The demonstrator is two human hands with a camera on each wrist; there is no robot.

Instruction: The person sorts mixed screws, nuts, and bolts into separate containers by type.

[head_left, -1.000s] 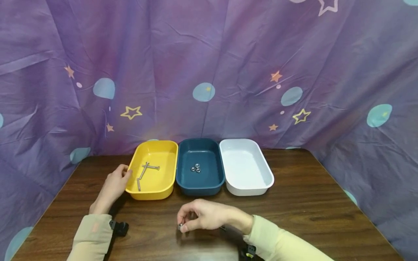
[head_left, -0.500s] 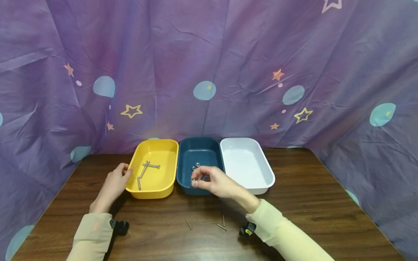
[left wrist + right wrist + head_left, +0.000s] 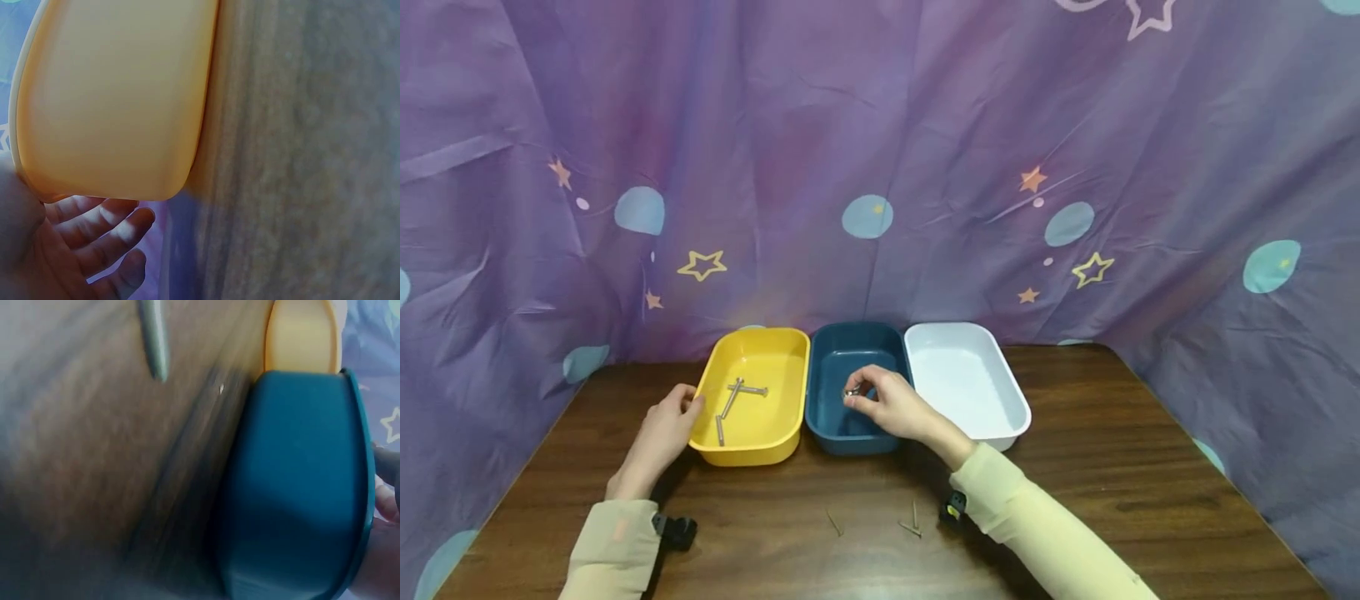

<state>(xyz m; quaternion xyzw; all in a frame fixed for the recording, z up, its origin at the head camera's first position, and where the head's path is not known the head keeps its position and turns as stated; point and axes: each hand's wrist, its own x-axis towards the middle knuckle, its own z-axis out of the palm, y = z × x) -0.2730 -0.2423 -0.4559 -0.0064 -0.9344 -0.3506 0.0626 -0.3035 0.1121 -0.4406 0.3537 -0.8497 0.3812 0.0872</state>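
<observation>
My left hand (image 3: 664,425) holds the left rim of the yellow tray (image 3: 760,452), thumb at the rim and fingers along the outer side. In the left wrist view the fingers (image 3: 115,244) show beneath the tray's wall. Three silver bolts lie in that tray, two crossed (image 3: 731,398) and one (image 3: 719,430) nearer the front. My right hand (image 3: 898,404) is over the dark blue tray (image 3: 857,446), pinching a small metal nut (image 3: 852,391) between thumb and index finger. Other nuts on that tray's floor are mostly hidden behind the fingertips.
To the right, a white tray (image 3: 962,375) stands against the dark blue one. Three thin screws lie on the wooden table (image 3: 760,542) in front: one apart (image 3: 834,522), and two close together (image 3: 911,529). A purple star-patterned cloth (image 3: 880,150) hangs behind.
My right hand has carried the nut from the table in front, forward into the dark blue tray, baring the screws it was covering. The left hand has stayed at the yellow tray.
</observation>
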